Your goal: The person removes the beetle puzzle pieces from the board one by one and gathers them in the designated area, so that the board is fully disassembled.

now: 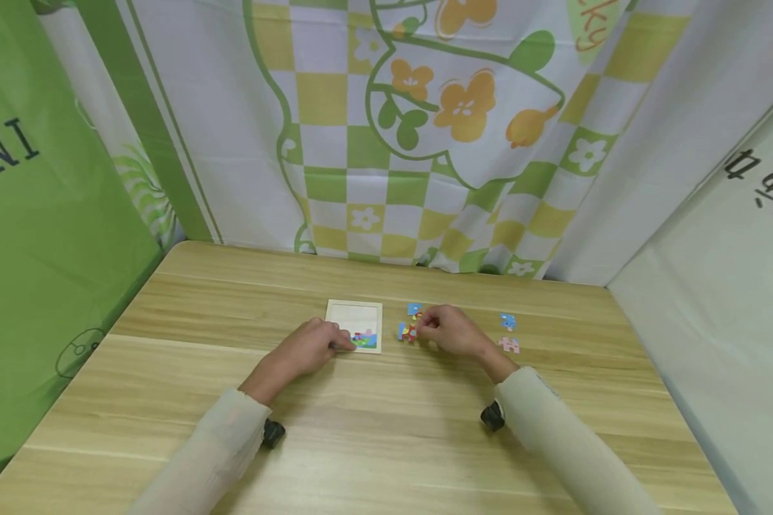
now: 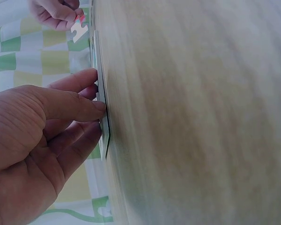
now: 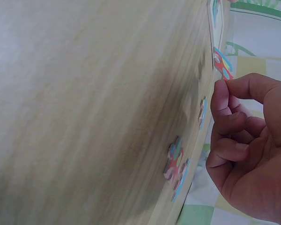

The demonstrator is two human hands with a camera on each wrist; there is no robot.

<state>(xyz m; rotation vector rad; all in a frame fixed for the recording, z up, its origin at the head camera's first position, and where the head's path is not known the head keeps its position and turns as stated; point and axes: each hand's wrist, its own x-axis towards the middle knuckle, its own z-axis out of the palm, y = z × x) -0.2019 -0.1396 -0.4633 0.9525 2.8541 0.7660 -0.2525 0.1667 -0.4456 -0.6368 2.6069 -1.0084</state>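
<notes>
A square wooden puzzle tray (image 1: pixel 354 304) lies on the table, with some colourful pieces (image 1: pixel 364 340) in its lower part. My left hand (image 1: pixel 312 347) rests at the tray's lower left; in the left wrist view its thumb and fingertips touch the tray's edge (image 2: pixel 104 140). To the tray's right, my right hand (image 1: pixel 452 329) pinches a jigsaw piece (image 3: pixel 223 64) in red, yellow and blue between thumb and index finger, held above the tabletop. Just beyond that hand lies a blue piece (image 1: pixel 414 308), partly covered by the fingers.
Right of my right hand lie a blue piece (image 1: pixel 507 321) and a pink piece (image 1: pixel 510 345). The wooden table (image 1: pixel 373 443) meets a checked, flowered curtain (image 1: pixel 425 143) at its far edge. A green wall covering (image 1: pixel 51 250) hangs on the left, a white one (image 1: pixel 734 286) on the right.
</notes>
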